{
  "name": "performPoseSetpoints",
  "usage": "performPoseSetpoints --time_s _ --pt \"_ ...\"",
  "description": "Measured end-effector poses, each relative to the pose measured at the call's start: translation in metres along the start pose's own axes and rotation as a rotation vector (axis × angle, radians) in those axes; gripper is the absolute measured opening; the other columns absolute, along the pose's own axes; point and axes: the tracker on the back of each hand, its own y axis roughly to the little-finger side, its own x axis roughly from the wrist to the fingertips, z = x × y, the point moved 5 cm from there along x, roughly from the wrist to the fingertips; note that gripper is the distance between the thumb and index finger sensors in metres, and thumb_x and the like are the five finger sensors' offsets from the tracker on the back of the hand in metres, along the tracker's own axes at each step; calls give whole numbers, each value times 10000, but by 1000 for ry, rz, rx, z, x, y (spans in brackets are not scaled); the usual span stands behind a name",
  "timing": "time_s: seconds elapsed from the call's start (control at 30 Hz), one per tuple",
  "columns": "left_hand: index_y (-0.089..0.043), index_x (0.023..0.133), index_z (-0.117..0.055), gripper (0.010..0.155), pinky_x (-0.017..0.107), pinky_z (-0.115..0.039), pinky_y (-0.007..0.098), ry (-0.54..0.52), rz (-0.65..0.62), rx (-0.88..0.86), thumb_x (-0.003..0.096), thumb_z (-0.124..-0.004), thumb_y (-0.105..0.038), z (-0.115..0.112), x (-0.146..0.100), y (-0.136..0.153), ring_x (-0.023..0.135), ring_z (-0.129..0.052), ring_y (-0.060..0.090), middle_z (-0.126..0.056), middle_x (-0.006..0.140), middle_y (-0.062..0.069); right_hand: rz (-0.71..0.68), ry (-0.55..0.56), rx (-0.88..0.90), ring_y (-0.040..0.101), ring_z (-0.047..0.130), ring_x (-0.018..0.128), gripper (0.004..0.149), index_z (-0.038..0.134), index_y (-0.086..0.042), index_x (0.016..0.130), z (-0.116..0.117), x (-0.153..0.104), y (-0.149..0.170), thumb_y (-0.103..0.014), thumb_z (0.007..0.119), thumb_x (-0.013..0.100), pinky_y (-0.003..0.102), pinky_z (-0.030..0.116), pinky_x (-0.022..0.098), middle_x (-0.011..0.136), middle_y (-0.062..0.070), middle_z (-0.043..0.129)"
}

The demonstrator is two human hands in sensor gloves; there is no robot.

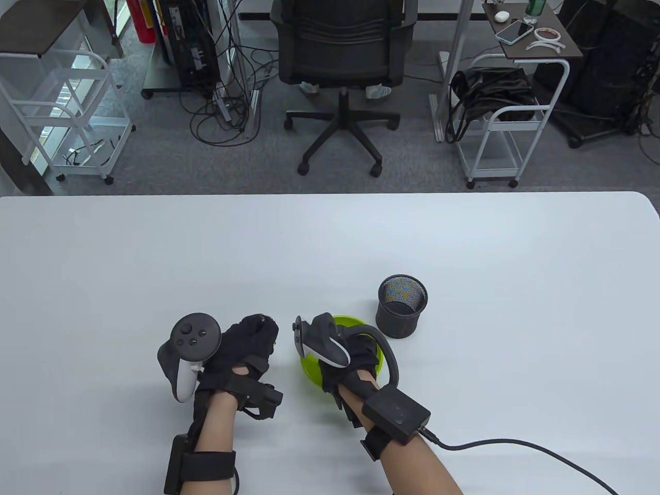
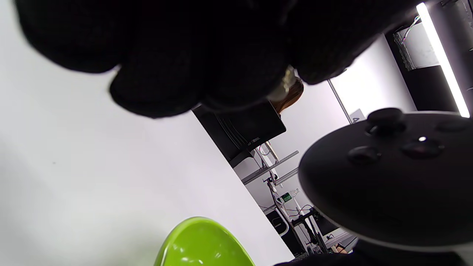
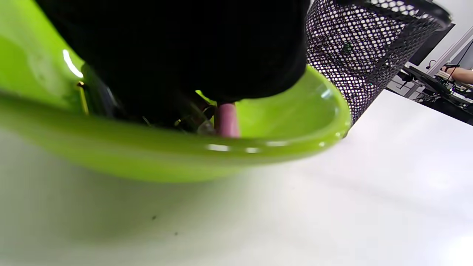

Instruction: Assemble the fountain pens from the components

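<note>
Pen parts sit in the green bowl (image 3: 258,147) at the near-centre of the table (image 1: 154,258); the right wrist view shows a pink barrel-like piece (image 3: 226,120) standing against the inner wall, plus dark and clear bits with gold trim beside it, too blurred to name. Right hand (image 1: 356,356) is down inside the bowl over those parts, likely there to pick the next component; its fingers are hidden by the glove and tracker in every view, so I cannot tell whether it already grips anything. Left hand (image 1: 247,343) hovers just left of the bowl with fingers curled in; the left wrist view shows a small cream/gold and brown piece (image 2: 286,88) poking out between the fingertips (image 2: 159,96), so it looks pinched around a pen part, probably held ready to mate with whatever the right hand brings out. Which part it is cannot be told. Black mesh pen cup (image 1: 402,307) stands just behind-right of the bowl, close but not clearly touching; nothing pen-like shows inside from above, only the mesh bottom. My guess is that it is the drop-off for finished pens, hence parked within reach of the right hand.
</note>
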Motion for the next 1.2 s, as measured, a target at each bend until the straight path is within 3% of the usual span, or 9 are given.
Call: performPoseSetpoints --time_s 0.77,1.07,1.2 --pt "-93 837 -838 446 401 -783 528 41 4 10 510 -779 -392 -7 0 0 514 -953 314 -974 583 80 7 -4 82 192 961 372 503 842 -164 839 -6 -4 15 -437 882 419 331 803 112 722 71 894" --pt "-96 834 -840 449 399 -784 525 73 11 25 511 -783 -403 -16 1 3 510 -955 310 -974 580 74 -62 52 365 178 976 247 476 829 -183 848 -21 -10 24 -404 872 429 337 805 66 767 92 941" --pt "-96 835 -839 449 400 -784 525 106 1 71 512 -782 -403 -26 1 -1 512 -954 311 -974 582 73 -123 98 538 173 971 222 476 835 -158 823 -29 -21 39 -405 877 418 355 826 83 668 91 971"
